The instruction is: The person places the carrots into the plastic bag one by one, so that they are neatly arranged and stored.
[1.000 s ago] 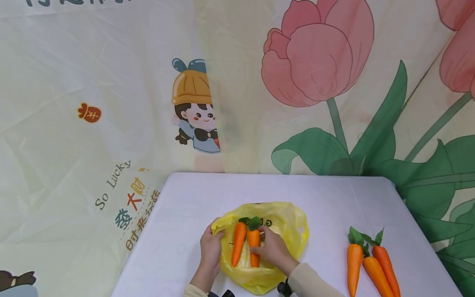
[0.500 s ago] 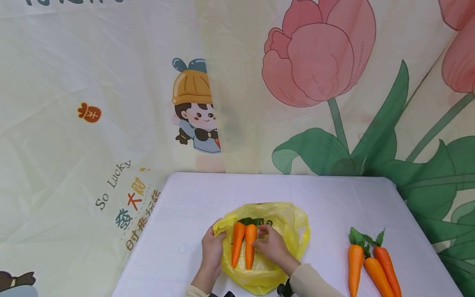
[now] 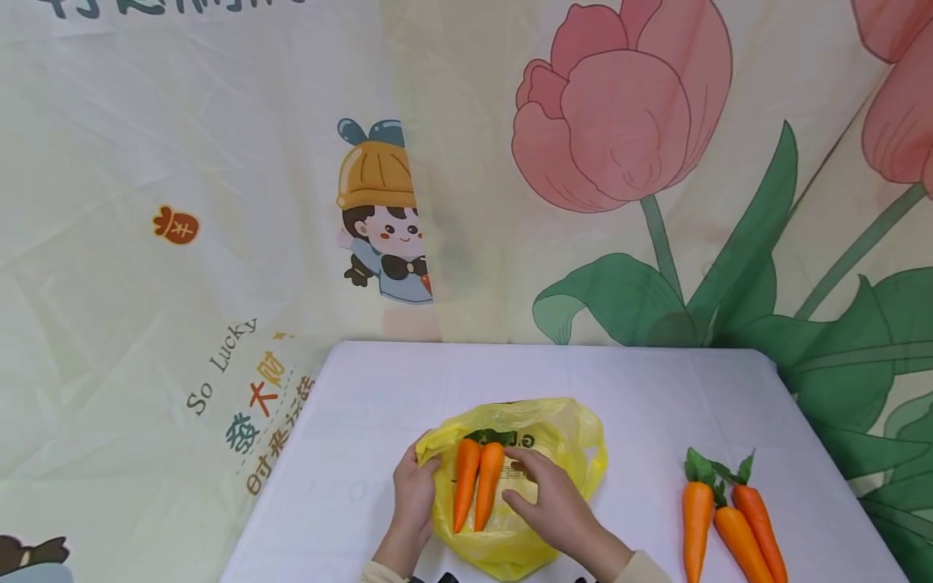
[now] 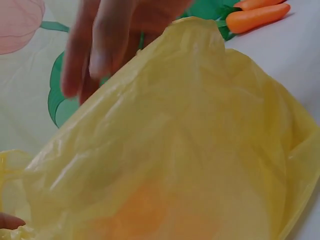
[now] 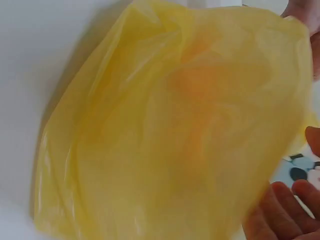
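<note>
Two orange carrots with green tops, a left carrot (image 3: 466, 484) and a right carrot (image 3: 489, 486), lie side by side inside a yellow plastic bag (image 3: 510, 551). My left hand (image 3: 413, 494) grips the bag's left rim between thumb and fingers. Over the bag's opening, to the right of the carrots, my right hand (image 3: 557, 506) has its thumb and fingers spread and holds nothing. In both wrist views the bag (image 4: 175, 135) fills most of the picture, and the carrots show only as an orange blur through the plastic.
Several more things share the white table (image 3: 350, 421): three loose carrots (image 3: 739, 538) lie together at the right. A bag handle loop (image 3: 599, 453) stands at the bag's right side. Behind the table hangs a printed cloth (image 3: 466, 162) with tulips and a cartoon figure.
My right hand has let go of the right carrot and drawn back to the right. That carrot now lies close beside the left one. The left hand keeps its grip on the bag.
</note>
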`<state>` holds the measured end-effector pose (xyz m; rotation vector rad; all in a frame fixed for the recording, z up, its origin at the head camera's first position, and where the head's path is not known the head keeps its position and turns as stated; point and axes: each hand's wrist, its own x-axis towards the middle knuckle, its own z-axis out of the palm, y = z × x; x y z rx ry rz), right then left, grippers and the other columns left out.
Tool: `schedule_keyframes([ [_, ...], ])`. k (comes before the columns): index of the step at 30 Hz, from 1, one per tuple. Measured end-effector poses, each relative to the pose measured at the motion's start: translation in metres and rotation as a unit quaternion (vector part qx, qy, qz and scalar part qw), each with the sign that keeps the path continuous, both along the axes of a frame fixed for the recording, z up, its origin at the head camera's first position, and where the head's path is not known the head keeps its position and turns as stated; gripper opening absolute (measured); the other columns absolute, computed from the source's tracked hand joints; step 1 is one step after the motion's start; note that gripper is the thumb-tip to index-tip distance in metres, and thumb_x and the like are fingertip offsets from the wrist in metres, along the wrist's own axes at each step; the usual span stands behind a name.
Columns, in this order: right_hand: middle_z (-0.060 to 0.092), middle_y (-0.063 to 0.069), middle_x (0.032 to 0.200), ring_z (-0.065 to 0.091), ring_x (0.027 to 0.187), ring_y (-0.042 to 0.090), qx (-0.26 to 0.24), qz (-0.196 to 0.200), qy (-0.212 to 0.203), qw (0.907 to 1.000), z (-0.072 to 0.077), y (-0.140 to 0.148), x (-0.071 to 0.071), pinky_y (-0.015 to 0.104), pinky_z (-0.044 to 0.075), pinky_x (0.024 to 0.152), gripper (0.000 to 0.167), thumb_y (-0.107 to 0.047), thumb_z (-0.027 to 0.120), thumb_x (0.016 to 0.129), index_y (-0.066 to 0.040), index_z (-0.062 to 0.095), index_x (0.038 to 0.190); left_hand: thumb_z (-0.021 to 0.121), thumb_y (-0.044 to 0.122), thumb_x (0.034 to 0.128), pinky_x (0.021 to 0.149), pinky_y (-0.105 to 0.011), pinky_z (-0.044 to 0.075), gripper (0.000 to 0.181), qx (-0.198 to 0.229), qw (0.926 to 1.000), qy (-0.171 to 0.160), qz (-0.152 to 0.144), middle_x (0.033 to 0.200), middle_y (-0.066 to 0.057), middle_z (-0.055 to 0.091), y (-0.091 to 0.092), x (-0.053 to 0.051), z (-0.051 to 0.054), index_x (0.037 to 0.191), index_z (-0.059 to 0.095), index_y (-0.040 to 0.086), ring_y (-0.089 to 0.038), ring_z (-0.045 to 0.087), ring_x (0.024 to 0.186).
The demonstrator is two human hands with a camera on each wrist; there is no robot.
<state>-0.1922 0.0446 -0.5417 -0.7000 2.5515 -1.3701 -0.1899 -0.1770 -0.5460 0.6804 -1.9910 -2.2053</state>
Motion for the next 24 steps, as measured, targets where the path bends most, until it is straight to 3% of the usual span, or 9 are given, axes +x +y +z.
schedule_keyframes([
  [3, 0.052, -0.004, 0.146, 0.057, 0.125, 0.02, 0.055, -0.015, 0.08, 0.9952, 0.013, 0.014, 0.016, 0.046, 0.054, 0.098, 0.06, -0.045, 0.065, 0.097, -0.022, 0.048, 0.15, 0.044, -0.003, 0.0995, 0.117, -0.049, 0.034, 0.051, 0.004, 1.0, 0.005, -0.004, 0.154, -0.022, 0.041, -0.001, 0.0, 0.001, 0.15, 0.04, -0.003, -0.037, 0.039, 0.141],
  [5, 0.051, -0.006, 0.147, 0.057, 0.125, 0.016, 0.094, -0.03, 0.132, 0.9863, 0.019, 0.025, 0.024, 0.043, 0.056, 0.095, 0.064, -0.05, 0.064, 0.096, -0.024, 0.046, 0.151, 0.044, -0.002, 0.0996, 0.117, -0.049, 0.034, 0.051, 0.005, 0.9999, 0.006, -0.007, 0.154, -0.022, 0.041, -0.001, 0.0, 0.001, 0.15, 0.039, -0.003, -0.037, 0.039, 0.142],
  [11, 0.046, 0.003, 0.154, 0.052, 0.132, 0.023, 0.19, -0.082, 0.241, 0.9482, 0.03, 0.059, 0.036, 0.045, 0.052, 0.102, 0.088, -0.05, 0.08, 0.083, -0.011, 0.043, 0.154, 0.044, -0.001, 0.101, 0.117, -0.048, 0.035, 0.051, 0.007, 0.9999, 0.007, -0.013, 0.154, -0.021, 0.041, -0.002, -0.002, 0.003, 0.151, 0.038, -0.003, -0.037, 0.039, 0.142],
  [14, 0.039, 0.008, 0.159, 0.045, 0.138, 0.028, 0.237, -0.122, 0.243, 0.9328, 0.032, 0.076, 0.037, 0.051, 0.044, 0.11, 0.102, -0.053, 0.083, 0.078, -0.007, 0.036, 0.157, 0.045, -0.001, 0.1004, 0.117, -0.048, 0.034, 0.051, 0.002, 0.9999, 0.003, -0.01, 0.153, -0.021, 0.042, -0.003, -0.003, 0.002, 0.151, 0.038, -0.003, -0.037, 0.04, 0.142],
  [17, 0.032, 0.013, 0.162, 0.039, 0.142, 0.034, 0.254, -0.164, 0.227, 0.9258, 0.037, 0.093, 0.035, 0.057, 0.037, 0.113, 0.113, -0.054, 0.084, 0.076, -0.005, 0.026, 0.16, 0.045, -0.001, 0.1003, 0.117, -0.049, 0.034, 0.052, 0.0, 0.9999, 0.003, -0.01, 0.153, -0.022, 0.042, -0.003, -0.004, 0.002, 0.151, 0.037, -0.004, -0.038, 0.04, 0.141],
  [24, 0.025, 0.023, 0.163, 0.038, 0.138, 0.046, 0.223, -0.239, 0.24, 0.9139, 0.045, 0.128, 0.03, 0.068, 0.04, 0.104, 0.127, -0.044, 0.091, 0.07, -0.002, 0.013, 0.161, 0.045, -0.002, 0.1001, 0.118, -0.048, 0.034, 0.052, 0.006, 0.9999, 0.005, -0.011, 0.153, -0.021, 0.042, -0.002, -0.005, 0.0, 0.151, 0.037, -0.004, -0.036, 0.04, 0.142],
])
